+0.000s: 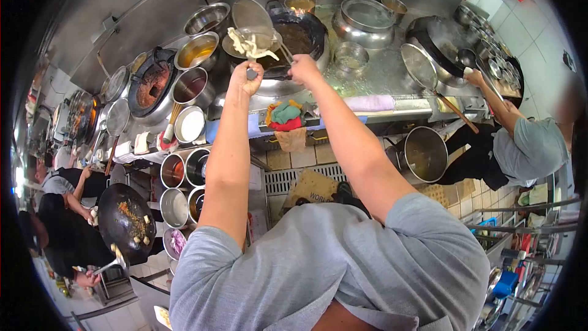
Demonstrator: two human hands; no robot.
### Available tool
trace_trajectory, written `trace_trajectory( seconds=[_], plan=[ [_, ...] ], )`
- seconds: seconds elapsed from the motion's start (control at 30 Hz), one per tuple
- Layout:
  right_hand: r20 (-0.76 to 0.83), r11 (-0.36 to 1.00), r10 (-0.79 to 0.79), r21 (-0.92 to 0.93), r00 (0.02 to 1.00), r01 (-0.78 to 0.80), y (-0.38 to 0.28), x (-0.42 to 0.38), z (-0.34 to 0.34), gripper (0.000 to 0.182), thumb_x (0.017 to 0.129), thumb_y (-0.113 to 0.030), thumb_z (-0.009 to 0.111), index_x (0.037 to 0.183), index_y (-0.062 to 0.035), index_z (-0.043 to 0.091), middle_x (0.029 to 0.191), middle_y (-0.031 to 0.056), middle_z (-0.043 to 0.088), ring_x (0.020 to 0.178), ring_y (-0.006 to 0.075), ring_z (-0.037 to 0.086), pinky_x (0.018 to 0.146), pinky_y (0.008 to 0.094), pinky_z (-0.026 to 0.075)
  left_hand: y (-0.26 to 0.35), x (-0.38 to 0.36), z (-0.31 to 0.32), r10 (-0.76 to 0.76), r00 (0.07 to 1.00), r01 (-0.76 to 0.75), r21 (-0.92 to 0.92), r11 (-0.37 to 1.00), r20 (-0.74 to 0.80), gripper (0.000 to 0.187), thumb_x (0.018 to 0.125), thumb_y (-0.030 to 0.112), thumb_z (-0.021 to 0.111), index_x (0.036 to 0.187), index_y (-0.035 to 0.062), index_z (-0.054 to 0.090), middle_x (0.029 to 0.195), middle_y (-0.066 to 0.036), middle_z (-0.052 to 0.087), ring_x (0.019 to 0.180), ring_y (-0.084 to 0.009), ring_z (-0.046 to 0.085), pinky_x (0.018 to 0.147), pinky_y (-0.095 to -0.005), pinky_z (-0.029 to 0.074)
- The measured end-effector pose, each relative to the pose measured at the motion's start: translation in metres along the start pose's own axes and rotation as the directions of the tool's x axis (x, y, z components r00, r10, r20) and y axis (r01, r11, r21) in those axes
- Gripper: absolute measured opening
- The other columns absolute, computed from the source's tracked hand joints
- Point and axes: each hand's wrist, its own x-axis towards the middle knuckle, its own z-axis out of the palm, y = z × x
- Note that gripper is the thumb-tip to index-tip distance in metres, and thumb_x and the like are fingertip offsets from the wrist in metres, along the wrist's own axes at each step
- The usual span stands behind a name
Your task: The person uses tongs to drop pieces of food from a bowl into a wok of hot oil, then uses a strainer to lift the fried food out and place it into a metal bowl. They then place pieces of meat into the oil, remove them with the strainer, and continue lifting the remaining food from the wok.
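Observation:
My left hand [248,78] is closed around a grey-ended handle. Just beyond it, pale, floppy strips of food [252,45] lie on a shallow round strainer [229,44], partly hidden by the food. The fingers of my right hand [304,70] are wrapped round the thin metal handle of a wide mesh skimmer [252,15], tilted up behind the strips. Beyond my right hand sits a large dark wok [315,24] with brownish liquid in it. What the strips are, I cannot make out.
Left of my hands stand a bowl of yellow oil [197,53] and a pot of dark liquid [190,86]. Folded cloths [285,115] lie on the counter edge. A co-worker [530,147] works at a steaming wok [438,40] on the right; another person tilts a wok [127,224] at lower left.

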Motion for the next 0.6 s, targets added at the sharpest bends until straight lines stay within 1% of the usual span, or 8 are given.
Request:
trace_trajectory(
  seconds=[0.03, 0.07, 0.2, 0.23, 0.33, 0.43, 0.5, 0.6],
  plan=[
    [-0.047, 1.0, -0.015, 0.009, 0.999, 0.016, -0.005, 0.002, -0.01, 0.019, 0.076, -0.007, 0.047, 0.091, -0.0011, 0.055, 0.072, 0.0155, 0.061, 0.055, 0.0242, 0.058, 0.055, 0.0328, 0.045, 0.003, -0.004, -0.001, -0.002, 1.0, 0.001, -0.035, 0.999, -0.024, 0.006, 0.081, 0.002, 0.04, 0.074, 0.0007, 0.039, 0.059, -0.003, 0.042, 0.049, -0.011, 0.043, 0.043, -0.0215, 0.039],
    [-0.218, 0.943, -0.306, -0.206, 0.927, 0.263, -0.002, -0.005, -0.016, 0.01, 0.076, -0.006, 0.046, 0.081, -0.0022, 0.053, 0.067, 0.0133, 0.059, 0.052, 0.0219, 0.056, 0.051, 0.0308, 0.044, 0.002, -0.008, -0.004, -0.015, 0.998, 0.011, -0.069, 0.998, -0.059, 0.007, 0.081, 0.002, 0.038, 0.074, 0.0002, 0.039, 0.059, -0.003, 0.041, 0.049, -0.0107, 0.043, 0.043, -0.0208, 0.039],
    [-0.216, 0.901, -0.321, -0.371, 0.922, 0.227, 0.005, -0.021, 0.005, 0.021, 0.069, -0.003, 0.046, 0.085, 0.0021, 0.058, 0.08, 0.024, 0.059, 0.078, 0.0358, 0.059, 0.067, 0.0378, 0.047, -0.005, -0.004, -0.001, -0.006, 0.999, 0.008, 0.043, 0.999, -0.046, 0.007, 0.08, 0.002, 0.039, 0.073, 0.0003, 0.039, 0.059, -0.003, 0.041, 0.049, -0.0105, 0.042, 0.043, -0.0209, 0.04],
    [0.009, 0.994, 0.055, -0.092, 0.998, -0.054, 0.006, -0.015, 0.007, 0.02, 0.067, -0.001, 0.046, 0.084, 0.001, 0.057, 0.075, 0.0227, 0.06, 0.069, 0.0348, 0.06, 0.06, 0.0386, 0.047, -0.005, -0.004, 0.001, -0.055, 0.998, 0.055, 0.019, 0.998, -0.02, 0.008, 0.08, 0.002, 0.039, 0.072, 0.0005, 0.039, 0.06, -0.004, 0.042, 0.049, -0.0106, 0.043, 0.043, -0.0207, 0.04],
    [-0.016, 0.998, -0.048, 0.05, 0.999, 0.049, 0.015, 0.012, -0.008, 0.021, 0.078, -0.005, 0.044, 0.094, 0.0009, 0.055, 0.064, 0.0131, 0.058, 0.041, 0.0176, 0.049, 0.037, 0.0322, 0.036, 0.011, 0.0, 0.003, -0.021, 0.999, 0.024, 0.073, 0.997, -0.042, 0.008, 0.081, 0.002, 0.039, 0.072, 0.0011, 0.038, 0.059, -0.004, 0.042, 0.048, -0.0106, 0.042, 0.042, -0.0204, 0.04],
    [-0.074, 0.993, -0.09, 0.07, 0.993, 0.095, 0.007, 0.002, -0.05, 0.029, 0.082, -0.007, 0.04, 0.108, -0.0017, 0.051, 0.066, 0.009, 0.056, 0.039, 0.011, 0.042, 0.034, 0.0248, 0.031, 0.027, 0.004, -0.004, 0.1, 0.974, 0.028, 0.542, 0.84, -0.205, 0.005, 0.079, 0.001, 0.042, 0.077, 0.0019, 0.038, 0.06, -0.003, 0.041, 0.047, -0.0103, 0.042, 0.041, -0.021, 0.036],
    [-0.101, 0.996, 0.005, 0.089, 0.995, 0.004, -0.004, -0.016, -0.074, 0.026, 0.07, -0.006, 0.054, 0.096, -0.0003, 0.057, 0.076, 0.0182, 0.061, 0.063, 0.0255, 0.061, 0.055, 0.0343, 0.046, 0.039, 0.005, 0.001, 0.134, 0.965, 0.049, 0.656, 0.753, -0.226, 0.006, 0.078, 0.0, 0.043, 0.077, 0.0029, 0.038, 0.059, -0.003, 0.042, 0.046, -0.0104, 0.042, 0.041, -0.0211, 0.035],
    [-0.239, 0.989, -0.034, 0.129, 0.971, 0.066, 0.017, -0.001, -0.09, 0.022, 0.07, -0.008, 0.053, 0.09, -0.0003, 0.058, 0.084, 0.0213, 0.06, 0.077, 0.0296, 0.061, 0.067, 0.0357, 0.046, 0.046, 0.002, 0.014, 0.252, 0.935, 0.065, 0.818, 0.571, -0.25, 0.006, 0.076, -0.001, 0.047, 0.073, 0.0019, 0.042, 0.058, -0.004, 0.043, 0.047, -0.0122, 0.043, 0.042, -0.0228, 0.036]
  ],
)
